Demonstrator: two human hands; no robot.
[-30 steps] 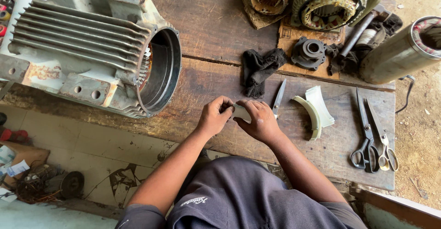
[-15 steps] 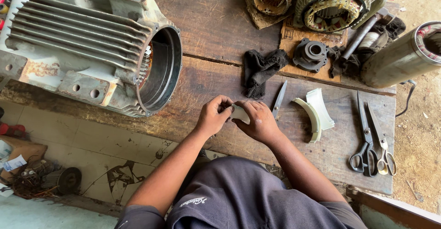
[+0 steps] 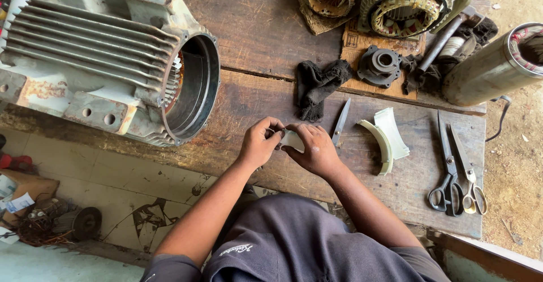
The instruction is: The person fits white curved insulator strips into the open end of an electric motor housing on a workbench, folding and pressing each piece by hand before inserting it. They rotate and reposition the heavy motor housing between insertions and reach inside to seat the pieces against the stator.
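A: What's in the hands?
B: Both on one small pale folded sheet, prob. insulation paper, held just above the wooden bench near its front edge. Left hand curled, fingertips pinched on the sheet's left end. Right hand closed over the right part, thumb & fingers gripping.
A: Anything close by?
B: Thin metal blade just right of the right hand, flat on the bench. Further right, curved pale paper pieces, stacked. Black rag behind the hands.
A: Rest of the bench?
B: Big grey finned motor housing on the left, open end facing right. Two scissors side by side at the right edge. Wound stators at the back, a metal cylinder far right.
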